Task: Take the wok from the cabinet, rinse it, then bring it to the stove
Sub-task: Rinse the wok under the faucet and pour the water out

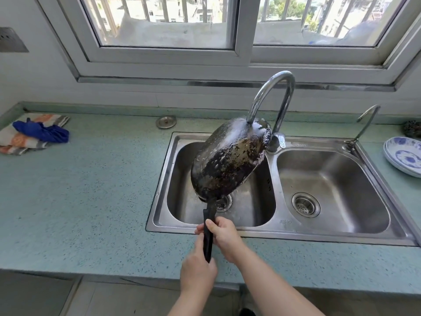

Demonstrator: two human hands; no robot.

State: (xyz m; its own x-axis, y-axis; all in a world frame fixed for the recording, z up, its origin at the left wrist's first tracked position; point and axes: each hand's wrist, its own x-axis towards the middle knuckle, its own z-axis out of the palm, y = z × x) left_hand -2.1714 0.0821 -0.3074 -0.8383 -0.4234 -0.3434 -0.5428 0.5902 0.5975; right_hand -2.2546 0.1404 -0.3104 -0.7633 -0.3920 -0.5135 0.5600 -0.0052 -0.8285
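The wok (230,158) is black, its blotchy outer bottom facing me, tilted steeply over the left sink basin (182,201). Its top rim sits under the curved steel faucet (271,96), and water splashes over that upper edge. The long black handle (208,233) points down toward me. My right hand (224,236) grips the handle near its upper part. My left hand (198,272) holds the handle's lower end, above the counter's front edge.
A double steel sink is set into a green speckled counter (91,190); the right basin (330,188) has a drain strainer. Folded cloths (34,133) lie at far left, a sink plug (166,122) behind, a small second tap (364,124) and blue-patterned plates (403,156) at right.
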